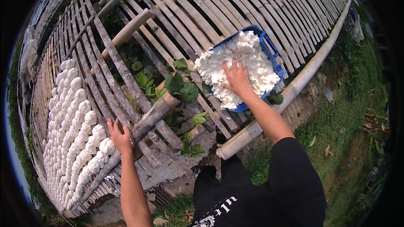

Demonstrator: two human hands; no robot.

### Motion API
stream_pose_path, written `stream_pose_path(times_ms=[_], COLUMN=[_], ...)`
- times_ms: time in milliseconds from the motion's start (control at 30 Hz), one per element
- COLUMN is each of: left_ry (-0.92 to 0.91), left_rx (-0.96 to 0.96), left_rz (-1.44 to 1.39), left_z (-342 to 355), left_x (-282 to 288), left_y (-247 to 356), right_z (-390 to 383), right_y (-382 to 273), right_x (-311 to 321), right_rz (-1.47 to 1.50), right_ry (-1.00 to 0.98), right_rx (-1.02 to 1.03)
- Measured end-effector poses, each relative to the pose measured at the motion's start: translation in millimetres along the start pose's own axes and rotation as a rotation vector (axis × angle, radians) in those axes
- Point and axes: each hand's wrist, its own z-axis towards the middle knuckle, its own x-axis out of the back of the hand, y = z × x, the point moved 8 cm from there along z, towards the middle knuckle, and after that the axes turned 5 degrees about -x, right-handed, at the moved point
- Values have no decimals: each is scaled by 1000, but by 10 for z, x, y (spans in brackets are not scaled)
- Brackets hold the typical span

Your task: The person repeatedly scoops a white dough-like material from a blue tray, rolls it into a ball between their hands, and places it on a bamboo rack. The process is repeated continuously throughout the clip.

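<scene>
right hand (238, 77) splayed on white mash (214, 71) in the blue crate (269, 50)
the left hand (121, 138), also spread wide, is by a bamboo pole (155, 115) near rows of white lumps (71, 122); pressing hard could push loose mash over the crate's edge and between the slats (185, 10).

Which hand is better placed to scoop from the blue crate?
Likely the right hand: it is at the white, crumbly mass in the blue crate, fingers spread. The left hand is farther off, by the thick bamboo pole and the rows of white lumps.
</scene>
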Motion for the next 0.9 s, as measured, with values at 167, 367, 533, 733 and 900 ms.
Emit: stream_pose_path(times_ms=[167,367,533,733,900], left_ry=[5,36,20,17,-7], left_rx=[7,-23,-14,-19,-15], left_rz=[-1,-32,11,1,5], left_z=[4,-14,5,-2,26], left_x=[-18,-18,-29,-39,-15], left_y=[-8,0,-24,-26,-12], right_z=[244,398,-109,-1017,-953], right_y=[197,681,873,139,43], right_x=[-168,0,229,88,-282], right_rz=[161,643,582,52,166], right_ry=[44,-64,-228,-128,-164], right_rx=[-15,42,17,-155,-229])
